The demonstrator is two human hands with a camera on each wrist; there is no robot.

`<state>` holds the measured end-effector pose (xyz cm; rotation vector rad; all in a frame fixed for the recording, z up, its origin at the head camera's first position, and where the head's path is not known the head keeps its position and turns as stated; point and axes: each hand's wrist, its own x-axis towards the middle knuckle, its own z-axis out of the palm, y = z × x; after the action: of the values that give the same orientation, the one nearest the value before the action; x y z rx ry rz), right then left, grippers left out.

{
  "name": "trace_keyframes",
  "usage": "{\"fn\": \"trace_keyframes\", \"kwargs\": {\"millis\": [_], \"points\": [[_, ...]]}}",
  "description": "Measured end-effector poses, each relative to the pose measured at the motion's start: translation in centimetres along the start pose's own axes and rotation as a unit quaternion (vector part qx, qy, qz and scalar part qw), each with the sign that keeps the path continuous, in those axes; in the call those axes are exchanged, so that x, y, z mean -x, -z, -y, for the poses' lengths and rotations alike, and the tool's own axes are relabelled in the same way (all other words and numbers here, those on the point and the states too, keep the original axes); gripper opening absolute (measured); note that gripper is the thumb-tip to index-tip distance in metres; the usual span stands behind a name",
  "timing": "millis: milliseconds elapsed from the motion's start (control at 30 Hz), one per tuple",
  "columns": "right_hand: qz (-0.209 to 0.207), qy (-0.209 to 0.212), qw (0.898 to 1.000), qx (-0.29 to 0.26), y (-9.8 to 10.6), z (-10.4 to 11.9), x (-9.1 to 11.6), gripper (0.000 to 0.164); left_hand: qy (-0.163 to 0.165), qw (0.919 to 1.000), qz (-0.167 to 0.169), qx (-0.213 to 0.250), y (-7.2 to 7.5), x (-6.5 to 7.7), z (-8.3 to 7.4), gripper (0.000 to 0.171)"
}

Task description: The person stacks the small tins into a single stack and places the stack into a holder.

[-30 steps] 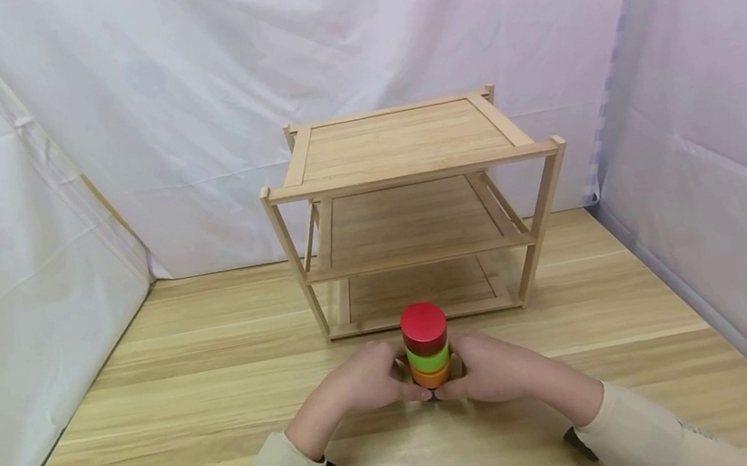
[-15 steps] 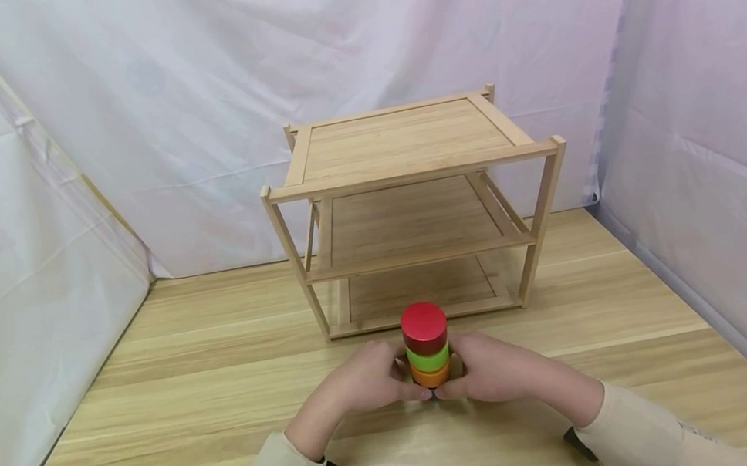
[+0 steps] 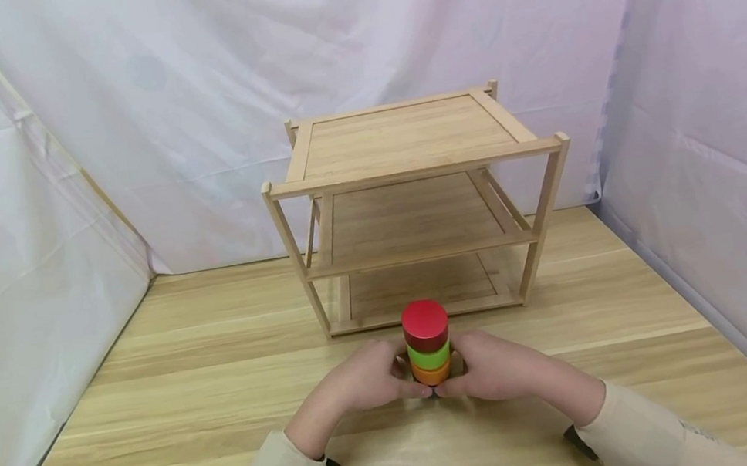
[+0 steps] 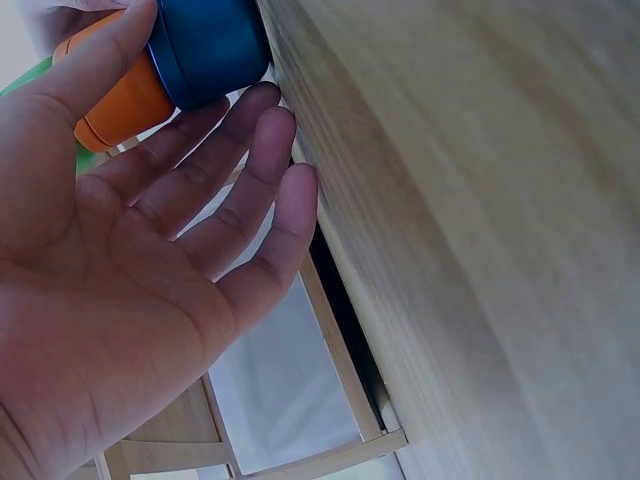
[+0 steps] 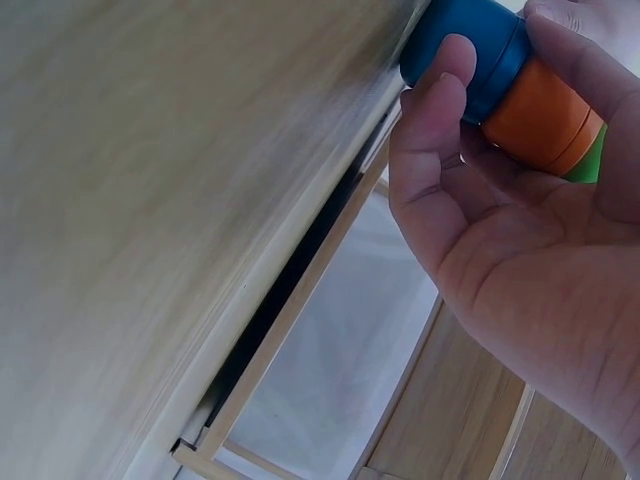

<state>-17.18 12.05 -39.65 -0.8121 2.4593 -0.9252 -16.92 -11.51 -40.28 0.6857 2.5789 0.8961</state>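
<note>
A stack of round, coloured canisters stands upright on the table in front of the rack. Its red top piece sits above a green one and an orange one. The blue bottom piece shows in the left wrist view, right at the wood surface. From the left side my left hand holds the lower stack between thumb and fingers. My right hand grips it from the right, fingers curled by the blue and orange pieces. Both thumbs nearly meet at the front, low on the stack.
Behind the stack stands a three-tier wooden rack, its lowest shelf close to the tabletop. The wood-grain table spreads to both sides. White cloth sheets hang at the back, left and right.
</note>
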Motion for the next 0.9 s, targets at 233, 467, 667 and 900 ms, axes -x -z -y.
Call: {"fn": "trace_keyframes", "kwargs": {"millis": [233,467,667,900], "points": [[0.002,0.006,1.0,0.002,0.03,0.05,-0.06,0.049,0.003,1.0,-0.001,-0.002,-0.03,0.03,0.05,0.045],[0.007,0.0,1.0,-0.002,-0.16,0.04,-0.11,0.052,0.001,1.0,0.001,0.0,-0.19,0.05,0.29,0.045],[0.012,-0.003,1.0,-0.001,-0.39,-0.18,-0.16,0.051,0.005,1.0,0.002,0.005,-0.46,0.2,0.48,0.047],[0.015,-0.015,1.0,-0.016,-0.14,-0.09,-0.14,0.045,-0.004,0.9999,0.003,0.011,-0.41,0.05,0.45,0.048]]}}
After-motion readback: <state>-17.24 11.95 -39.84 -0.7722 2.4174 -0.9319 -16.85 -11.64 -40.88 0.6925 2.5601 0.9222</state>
